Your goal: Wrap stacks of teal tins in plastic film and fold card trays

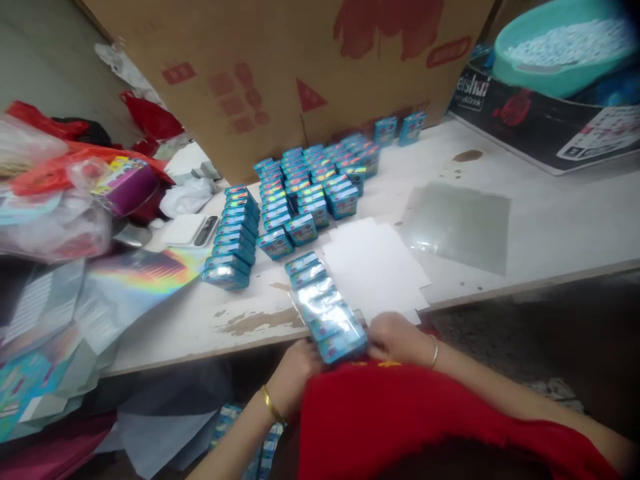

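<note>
At the lower middle of the frame, the wrapped row of small blue boxes is gripped at its near end by the left hand and the right hand; the film should be kept tight.

A small packing workshop: rows of blue boxes crowd a worn table beside a cardboard carton.

Box rows behind wrapped row; sheets right.

I see a red garment with small yellow markings near its upper edge, bare forearms, a thin gold bangle on my left wrist and a slim bracelet on my right.
</note>
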A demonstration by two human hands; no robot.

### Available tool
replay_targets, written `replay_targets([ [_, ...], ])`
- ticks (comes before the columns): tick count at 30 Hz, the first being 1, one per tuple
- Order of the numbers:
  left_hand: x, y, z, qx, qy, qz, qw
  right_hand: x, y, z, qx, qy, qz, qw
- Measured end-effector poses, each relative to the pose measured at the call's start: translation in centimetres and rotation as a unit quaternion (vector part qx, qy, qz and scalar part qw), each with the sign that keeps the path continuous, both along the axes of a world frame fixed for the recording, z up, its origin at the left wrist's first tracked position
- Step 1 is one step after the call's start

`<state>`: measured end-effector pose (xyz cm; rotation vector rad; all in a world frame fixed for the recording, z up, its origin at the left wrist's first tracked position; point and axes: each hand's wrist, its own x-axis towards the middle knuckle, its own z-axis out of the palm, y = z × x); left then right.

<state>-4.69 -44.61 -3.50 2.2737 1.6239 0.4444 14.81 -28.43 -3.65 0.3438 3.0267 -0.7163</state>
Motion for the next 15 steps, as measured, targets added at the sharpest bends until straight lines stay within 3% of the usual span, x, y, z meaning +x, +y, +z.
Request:
replay_targets([
  [2, 1.2, 2.9, 0.4, 0.008, 0.005, 0.012, 1.0, -0.1, 2.2, 0.2, 0.027, 0.011, -0.105, 0.994],
  [5, 3.9, 7.7, 1.0, -0.01, 0.017, 0.009, 1.0, 0.4, 6.4, 0.7, 0.034, 0.009, -0.276, 0.96],
  [7, 4.9, 9.8, 1.7, -0.021, -0.008, -0.01, 1.0, 1.5, 8.4, 0.8, 0.004, 0.042, -0.359, 0.932],
  [9, 4.2, 10.7, 2.7, 0.007, -0.082, 0.015, 0.996, 2.7, 8.9, 0.5, -0.083, 0.117, -0.424, 0.894],
  [11, 1.6, 10.8, 3.5, 0.086, -0.171, 0.134, 0.972, 3.3, 8.1, 0.0, -0.213, 0.189, -0.472, 0.834],
  [13, -1.9, 10.6, 3.7, 0.171, -0.214, 0.302, 0.913, 2.9, 6.6, -0.4, -0.325, 0.223, -0.489, 0.778],
  [15, -5.3, 10.5, 3.1, 0.191, -0.24, 0.428, 0.85, 1.8, 5.1, -0.6, -0.357, 0.244, -0.481, 0.763],
])
